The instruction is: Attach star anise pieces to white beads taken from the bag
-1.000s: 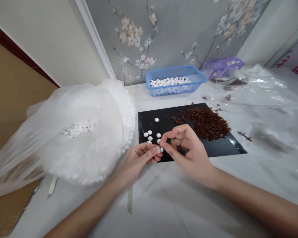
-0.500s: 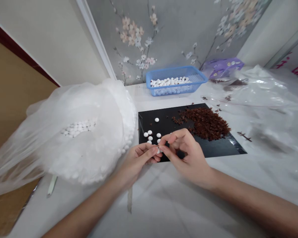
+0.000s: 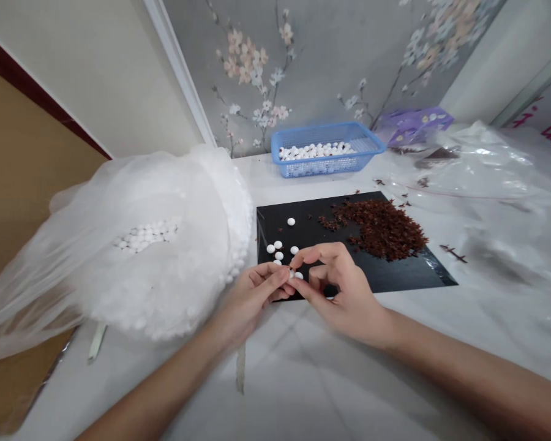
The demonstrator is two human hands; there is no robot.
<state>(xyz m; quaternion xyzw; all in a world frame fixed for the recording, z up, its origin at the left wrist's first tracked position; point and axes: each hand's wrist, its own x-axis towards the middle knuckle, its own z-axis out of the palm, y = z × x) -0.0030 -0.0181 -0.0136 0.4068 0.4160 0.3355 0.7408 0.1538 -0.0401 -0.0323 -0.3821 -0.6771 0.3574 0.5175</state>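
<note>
My left hand [image 3: 253, 299] is closed, with a small white ball [image 3: 291, 275] pinched at its fingertips. My right hand [image 3: 344, 288] meets it there, its index finger and thumb closed around a tiny brown piece at the top of that ball; the fingers partly hide both. Another white ball [image 3: 299, 276] shows right beside the fingertips. Several loose white balls [image 3: 278, 255] lie just beyond my hands on a black sheet [image 3: 312, 239]. On the sheet's right half is a heap of small brown star-shaped pieces [image 3: 386, 229].
A blue plastic basket [image 3: 328, 166] holding several white balls stands against the flowered wall. At left sits a big translucent bag [image 3: 165, 282] full of white balls. Clear plastic bags [image 3: 482, 165] and a purple packet [image 3: 413, 125] lie at the back right. A pale-handled tool [image 3: 97, 343] pokes out below the big bag.
My right thumb and index finger have shifted slightly at the held ball, the thumb now lower against it. The view has moved very slightly; the other things stay where they were.
</note>
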